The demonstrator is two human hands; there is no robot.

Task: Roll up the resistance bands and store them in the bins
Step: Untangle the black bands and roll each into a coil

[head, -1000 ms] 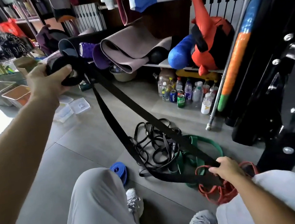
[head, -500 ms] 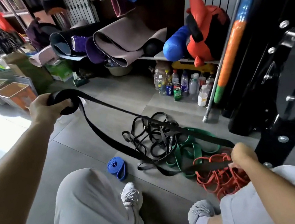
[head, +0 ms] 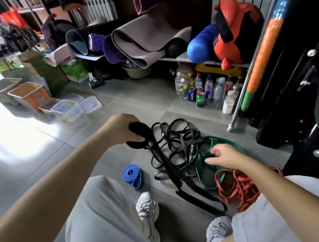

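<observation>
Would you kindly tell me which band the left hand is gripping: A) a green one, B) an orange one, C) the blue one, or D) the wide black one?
D: the left hand curls round the rolled end of the wide black band, while the blue band lies apart on the floor.

right hand (head: 226, 158) fingertips blurred | black band roll (head: 135, 126) partly hidden by left hand (head: 120, 129)
</observation>
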